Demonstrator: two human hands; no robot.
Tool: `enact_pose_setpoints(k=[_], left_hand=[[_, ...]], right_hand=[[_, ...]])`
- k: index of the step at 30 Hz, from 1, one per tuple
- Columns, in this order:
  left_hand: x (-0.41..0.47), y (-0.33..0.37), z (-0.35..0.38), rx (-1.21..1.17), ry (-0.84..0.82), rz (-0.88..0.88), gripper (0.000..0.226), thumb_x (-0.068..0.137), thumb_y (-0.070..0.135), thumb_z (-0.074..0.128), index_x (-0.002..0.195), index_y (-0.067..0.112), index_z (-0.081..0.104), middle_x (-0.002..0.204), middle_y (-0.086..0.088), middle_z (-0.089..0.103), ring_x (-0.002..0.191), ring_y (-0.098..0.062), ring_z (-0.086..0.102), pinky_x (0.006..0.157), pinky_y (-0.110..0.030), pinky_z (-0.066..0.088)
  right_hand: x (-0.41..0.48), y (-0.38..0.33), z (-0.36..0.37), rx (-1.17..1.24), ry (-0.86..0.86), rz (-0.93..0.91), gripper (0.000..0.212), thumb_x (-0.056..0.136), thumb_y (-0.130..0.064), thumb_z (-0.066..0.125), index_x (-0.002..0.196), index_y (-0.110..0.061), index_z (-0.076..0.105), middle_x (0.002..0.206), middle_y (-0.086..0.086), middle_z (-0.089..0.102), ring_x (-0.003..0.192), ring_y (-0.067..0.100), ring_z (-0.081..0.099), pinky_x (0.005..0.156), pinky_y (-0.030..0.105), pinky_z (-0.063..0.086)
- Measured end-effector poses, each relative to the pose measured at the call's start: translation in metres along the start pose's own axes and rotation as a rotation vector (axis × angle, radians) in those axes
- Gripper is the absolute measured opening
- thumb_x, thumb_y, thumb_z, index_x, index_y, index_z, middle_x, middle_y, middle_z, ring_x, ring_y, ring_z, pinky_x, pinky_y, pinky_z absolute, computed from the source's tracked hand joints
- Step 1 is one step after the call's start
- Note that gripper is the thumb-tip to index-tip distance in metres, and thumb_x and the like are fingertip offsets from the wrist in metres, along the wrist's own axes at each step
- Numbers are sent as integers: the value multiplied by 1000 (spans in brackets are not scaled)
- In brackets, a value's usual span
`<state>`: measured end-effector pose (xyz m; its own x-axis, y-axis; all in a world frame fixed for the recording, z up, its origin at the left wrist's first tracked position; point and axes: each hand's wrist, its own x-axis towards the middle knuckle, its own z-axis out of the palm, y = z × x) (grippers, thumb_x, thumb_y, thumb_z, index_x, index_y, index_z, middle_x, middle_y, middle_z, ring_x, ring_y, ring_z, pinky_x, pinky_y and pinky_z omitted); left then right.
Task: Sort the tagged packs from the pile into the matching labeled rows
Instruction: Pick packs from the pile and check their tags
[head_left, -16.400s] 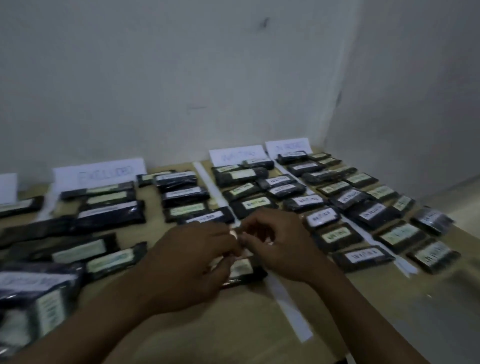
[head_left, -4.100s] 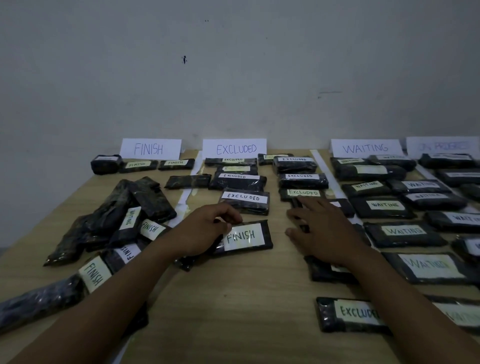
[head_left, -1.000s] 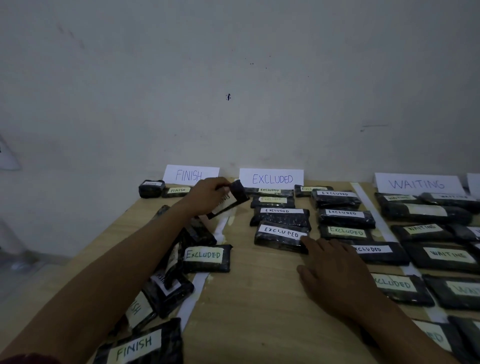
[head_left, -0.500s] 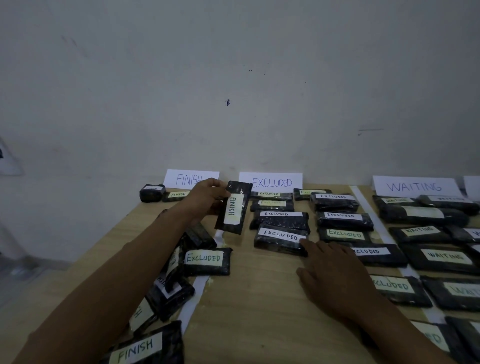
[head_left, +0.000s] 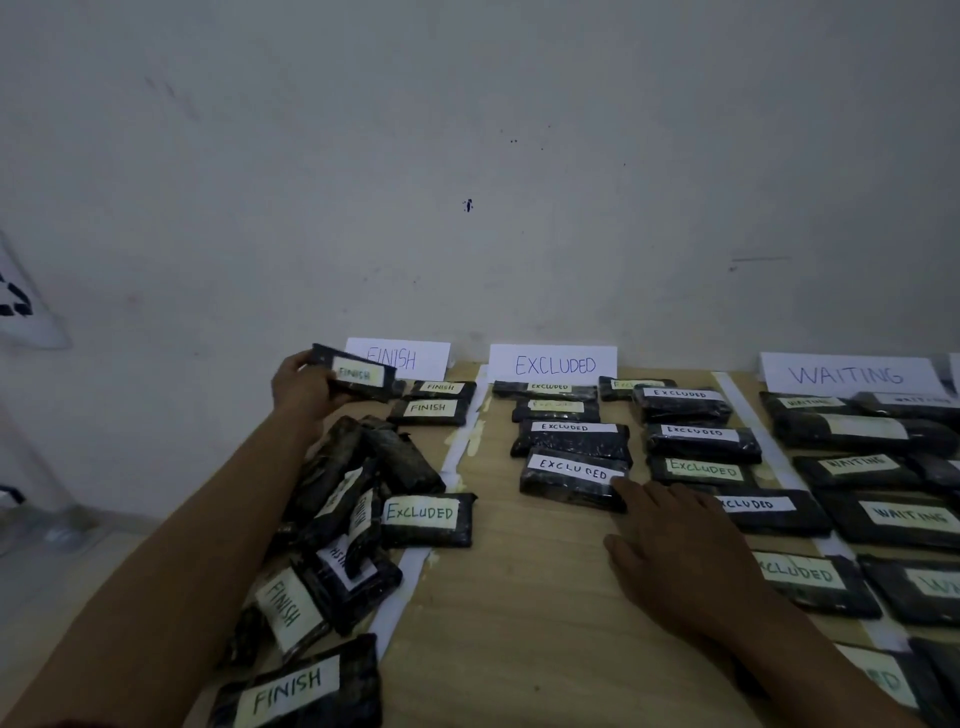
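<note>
My left hand (head_left: 300, 388) grips a black pack tagged FINISH (head_left: 355, 372), held just above the table at the far left, in front of the FINISH sign (head_left: 400, 357). Two FINISH packs (head_left: 434, 407) lie beside it in that row. A loose pile of black packs (head_left: 347, 499) spreads under my left forearm, with one tagged EXCLUDED (head_left: 426, 517) at its right edge. My right hand (head_left: 685, 551) lies flat on the wooden table (head_left: 519, 613), fingers apart, its fingertips touching an EXCLUDED pack (head_left: 571, 478).
The EXCLUDED sign (head_left: 553, 364) and WAITING sign (head_left: 847, 374) stand against the white wall, each with rows of tagged packs in front. White tape strips (head_left: 462, 447) divide the rows. The table's left edge drops to the floor (head_left: 52, 545).
My left hand has carried the FINISH pack left and back, turning it from upright to flat at the far end of the FINISH row. My right hand has stayed put.
</note>
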<state>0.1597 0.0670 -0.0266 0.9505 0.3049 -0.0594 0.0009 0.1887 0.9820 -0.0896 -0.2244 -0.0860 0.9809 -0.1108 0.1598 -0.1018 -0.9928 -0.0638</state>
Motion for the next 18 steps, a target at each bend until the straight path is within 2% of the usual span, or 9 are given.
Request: enact_pose_setpoints(k=[3,5,8,10,12,14,16,18], left_hand=[[30,-10,-21,112,166,-9,38,86,-7,55,124,1,56,112,-19,62,95,-36,63,78,-42,55],[44,-19,-30,257,229,-21,36,83,3,65,119,2,62,113,-20,65,90,-33,64,79,-41,56],[53,-30,-34,534,242,11,37,81,16,71,113,-2,65,111,-18,67,98,-35,64,85,-38,53],[56,-34,-35,684,238,-7,42,78,23,73,108,-6,64,109,-22,66,100,-37,63,83,-36,51],[56,-36,-38,822,230,-55,43,73,26,74,102,-4,63,109,-23,65,100,-38,62,88,-39,51],[57,-39,-40,985,215,-68,44,70,28,71,104,1,61,114,-21,61,107,-38,56,93,-43,47],[54,-41,-40,1128,190,52,46,71,31,67,112,10,62,120,-18,56,114,-38,50,96,-45,45],[50,-40,-38,1157,68,241,42,74,32,66,115,24,66,122,-13,59,115,-36,51,97,-42,45]], right_hand=[[1,0,0,0,2,-2,59,95,-51,32,147,-27,19,136,-7,47,124,15,42,107,34,28],[0,0,0,-1,4,-4,58,95,-50,32,147,-27,20,135,-7,47,123,15,42,107,34,28],[0,0,0,4,6,-2,57,95,-50,33,146,-27,21,135,-7,47,123,15,43,107,34,28],[0,0,1,9,7,1,57,95,-50,33,146,-27,21,135,-7,47,123,15,43,107,34,28],[0,1,1,13,13,0,57,95,-50,34,146,-27,23,134,-6,49,122,15,43,106,35,28],[0,1,2,17,18,0,57,95,-50,34,146,-27,24,133,-6,49,121,16,44,106,35,29],[0,1,2,23,17,1,56,94,-49,35,145,-27,25,132,-6,50,120,16,44,106,36,29],[0,0,2,19,19,0,56,94,-49,34,145,-27,26,132,-6,50,120,16,44,106,36,29]])
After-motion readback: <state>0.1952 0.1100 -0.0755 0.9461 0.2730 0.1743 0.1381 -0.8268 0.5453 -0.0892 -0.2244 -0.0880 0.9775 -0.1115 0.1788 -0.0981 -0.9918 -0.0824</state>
